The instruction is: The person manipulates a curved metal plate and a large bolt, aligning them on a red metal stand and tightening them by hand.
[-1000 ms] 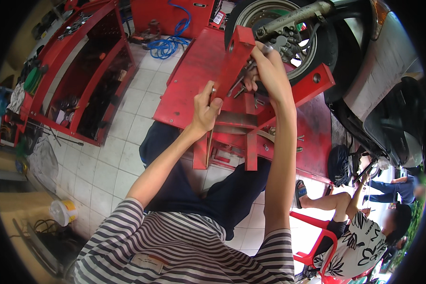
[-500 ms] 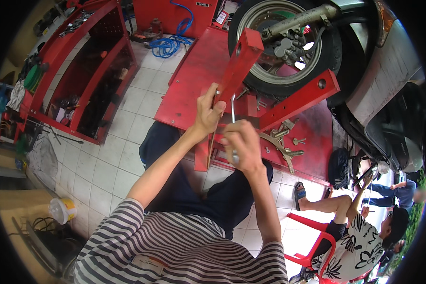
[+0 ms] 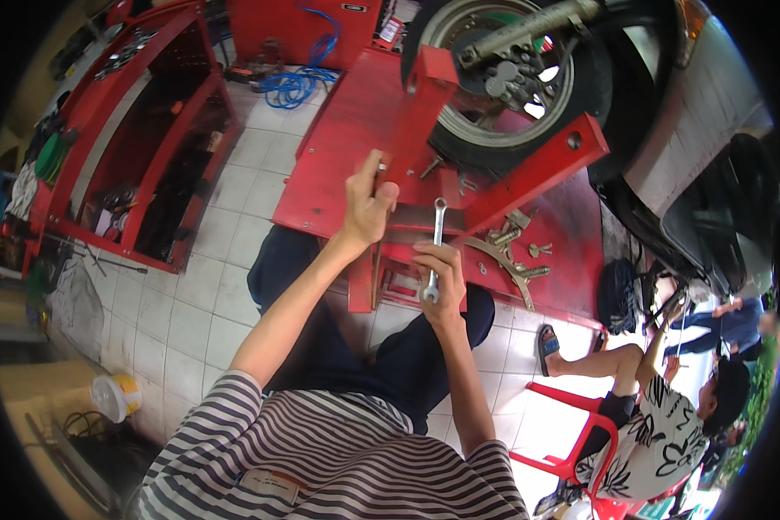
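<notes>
My left hand (image 3: 368,208) grips the lower part of a red upright post (image 3: 420,113) of a red wheel stand. My right hand (image 3: 440,277) holds a silver combination wrench (image 3: 436,247) upright, close to my lap, below the post. Above stands a motorcycle wheel (image 3: 503,78) with its brake disc, clamped in the stand on a red lift platform (image 3: 347,139). Loose bolts and a curved metal part (image 3: 511,251) lie on the platform to the right of my right hand.
A red open tool cabinet (image 3: 139,139) stands at the left on the white tiled floor. A blue coiled hose (image 3: 299,82) lies at the back. A person in a patterned shirt sits on a red plastic chair (image 3: 581,451) at the lower right. A white tub (image 3: 117,397) sits at the lower left.
My right hand came down from the wheel area to my lap with the wrench. My left hand stays on the red post.
</notes>
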`<action>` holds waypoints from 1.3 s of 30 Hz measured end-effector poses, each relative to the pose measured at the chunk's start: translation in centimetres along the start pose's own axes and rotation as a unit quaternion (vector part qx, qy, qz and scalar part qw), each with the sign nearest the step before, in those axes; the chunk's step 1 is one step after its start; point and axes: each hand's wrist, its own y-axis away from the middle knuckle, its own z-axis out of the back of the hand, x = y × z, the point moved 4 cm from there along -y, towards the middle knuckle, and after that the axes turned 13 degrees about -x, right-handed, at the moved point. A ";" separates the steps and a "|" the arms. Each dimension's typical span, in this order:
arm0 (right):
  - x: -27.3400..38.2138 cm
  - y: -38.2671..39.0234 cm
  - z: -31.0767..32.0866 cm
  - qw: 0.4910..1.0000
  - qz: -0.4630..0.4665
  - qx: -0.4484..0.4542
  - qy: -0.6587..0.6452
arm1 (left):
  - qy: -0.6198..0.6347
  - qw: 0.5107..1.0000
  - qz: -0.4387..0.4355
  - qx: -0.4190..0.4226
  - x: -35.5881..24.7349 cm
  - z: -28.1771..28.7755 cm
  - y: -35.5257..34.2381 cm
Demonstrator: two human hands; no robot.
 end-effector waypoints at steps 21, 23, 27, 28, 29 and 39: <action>-9.2 7.0 12.3 0.782 -0.492 -0.382 -0.005 | 0.023 0.999 0.031 -0.002 0.7 0.1 0.1; -10.8 7.9 13.0 0.783 -0.484 -0.390 -0.022 | 0.023 0.999 0.029 0.002 0.9 0.1 0.1; -11.9 9.4 13.1 0.812 -0.486 -0.321 0.039 | 0.021 0.999 0.036 -0.003 0.5 0.0 0.2; -11.8 9.8 13.2 0.817 -0.494 -0.290 0.069 | 0.021 0.999 0.039 -0.005 0.4 -0.1 0.2; -11.5 10.0 13.2 0.819 -0.502 -0.258 0.099 | 0.022 0.999 0.040 -0.005 0.4 -0.1 0.2; -8.6 6.0 12.4 0.900 -0.270 -0.181 0.291 | 0.013 0.999 0.043 -0.010 0.7 0.3 0.5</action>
